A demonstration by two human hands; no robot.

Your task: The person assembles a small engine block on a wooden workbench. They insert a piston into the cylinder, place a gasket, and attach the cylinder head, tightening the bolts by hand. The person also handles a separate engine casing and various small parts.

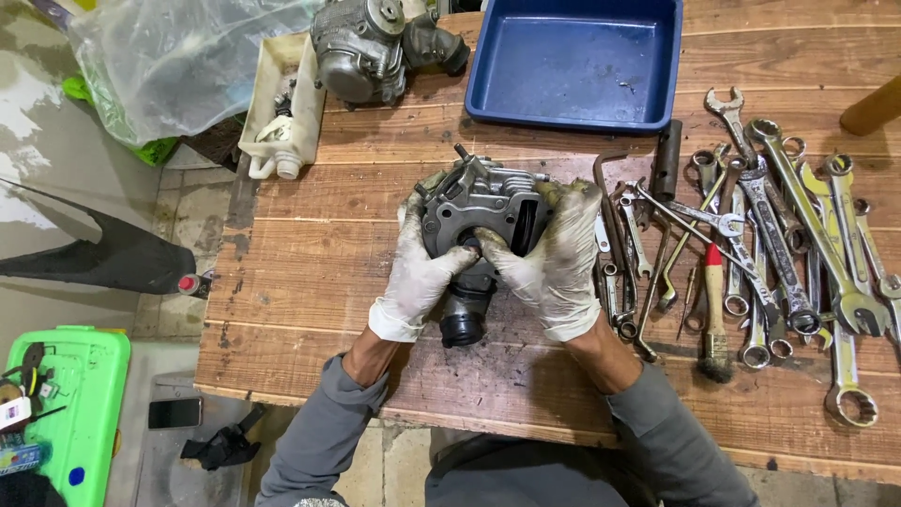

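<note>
A grey metal engine cylinder head (pixel 481 208) stands on the wooden table (pixel 319 272), with a black rubber intake piece (pixel 464 319) at its near side. My left hand (pixel 419 272), in a dirty white glove, grips the part's left side with the thumb pressed at its middle. My right hand (pixel 554 258), also gloved, holds the right side, its thumb meeting the left one at the centre opening.
Several wrenches (pixel 779 253) and a brush (pixel 715 319) lie spread at the right. A blue tray (pixel 572 66), a carburettor (pixel 371 47), a white tub (pixel 282 103) and a plastic bag (pixel 178 56) sit at the back. A green box (pixel 70 404) stands on the floor at left.
</note>
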